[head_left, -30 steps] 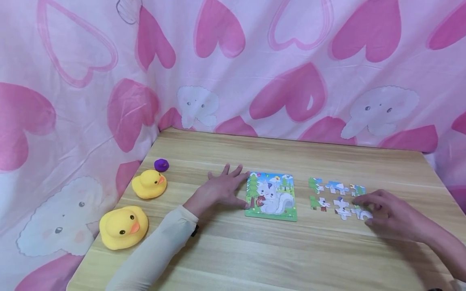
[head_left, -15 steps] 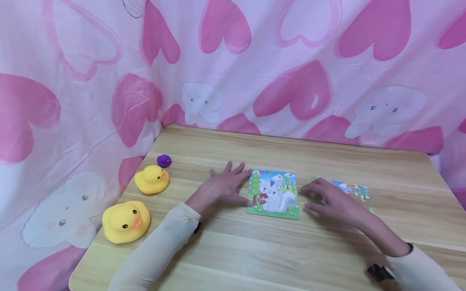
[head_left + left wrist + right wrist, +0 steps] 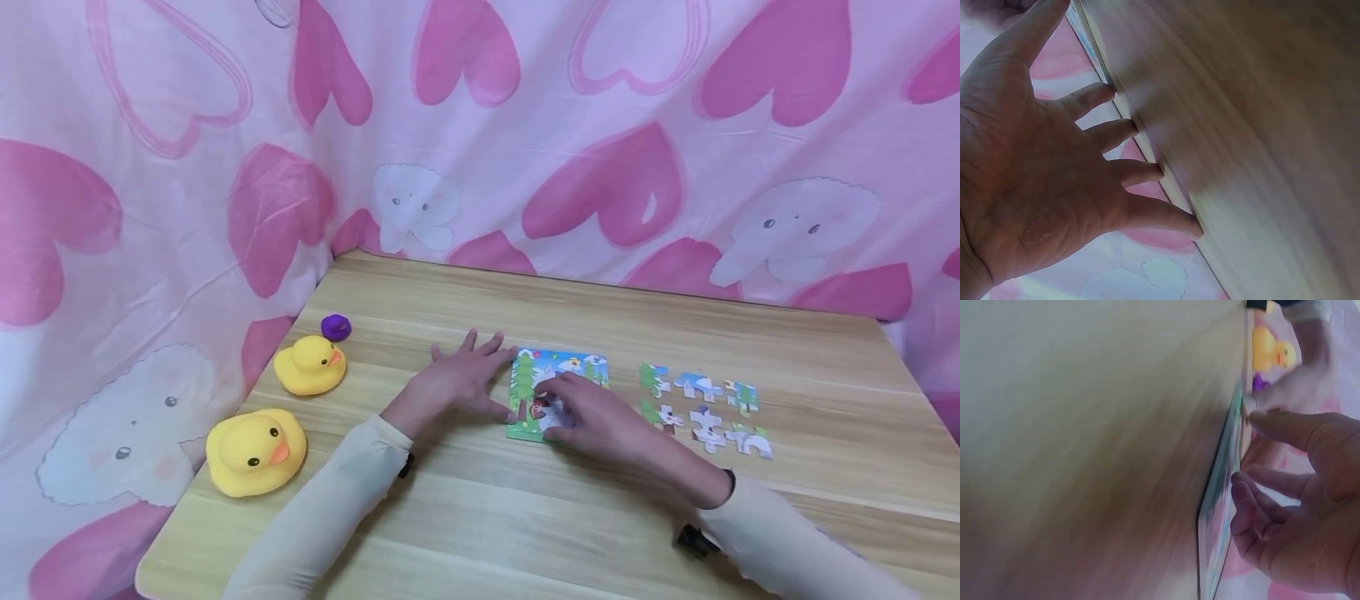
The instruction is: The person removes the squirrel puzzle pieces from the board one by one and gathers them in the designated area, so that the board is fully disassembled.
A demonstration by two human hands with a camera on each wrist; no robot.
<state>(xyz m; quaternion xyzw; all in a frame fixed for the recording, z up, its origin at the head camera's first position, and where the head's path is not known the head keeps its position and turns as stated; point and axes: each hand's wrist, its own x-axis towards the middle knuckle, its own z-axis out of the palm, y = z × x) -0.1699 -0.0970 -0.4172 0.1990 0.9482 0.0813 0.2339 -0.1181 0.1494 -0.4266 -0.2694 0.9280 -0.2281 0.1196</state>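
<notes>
Left hand (image 3: 465, 383), fingers wide, touched the squirrel board (image 3: 527, 387). Right hand (image 3: 603, 419), bent fingers parted, was over it; puzzle pieces (image 3: 705, 430) lay toward the table (image 3: 525, 525)'s right edge.

Head view: bright, even light washes the pink curtain (image 3: 465, 125); the puzzle pieces (image 3: 707, 429) show sharp.
Worktop (image 3: 450, 533): soft shadows spread beneath the left sleeve (image 3: 322, 508) and right sleeve (image 3: 787, 533).
Left wrist view: dimmer, worktop grain smeared, darkest toward the right.
Right wrist view: hazy, the puzzle board (image 3: 1218, 506) blurred, the yellow duck (image 3: 1266, 349) out of focus.
</notes>
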